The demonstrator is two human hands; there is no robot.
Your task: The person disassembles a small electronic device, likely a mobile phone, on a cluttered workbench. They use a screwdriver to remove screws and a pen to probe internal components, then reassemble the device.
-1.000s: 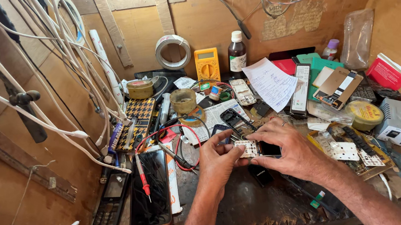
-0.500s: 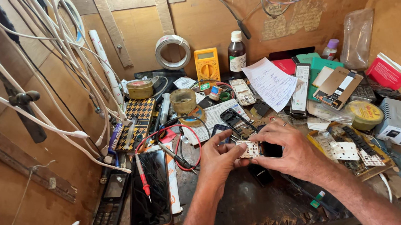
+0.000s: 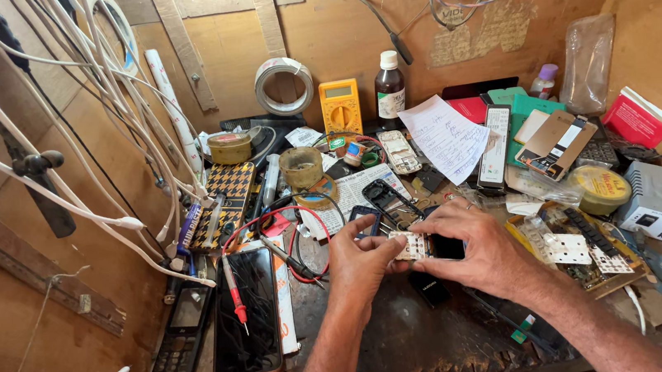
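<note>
1. Left hand (image 3: 362,259) and right hand (image 3: 478,251) both pinched a small white keypad part (image 3: 413,244) over the workbench (image 3: 415,342), mid-clutter.
2. Risk: the part could slip into nearby scrap boards (image 3: 579,249); the grip was fingertip-only.
3. Versus earlier frames: hands and part sat almost unchanged.

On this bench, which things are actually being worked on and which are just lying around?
In hand: left hand, right hand, white keypad, black phone part.
Lying about: yellow multimeter, brown bottle, tape roll, smartphone, red box.
</note>
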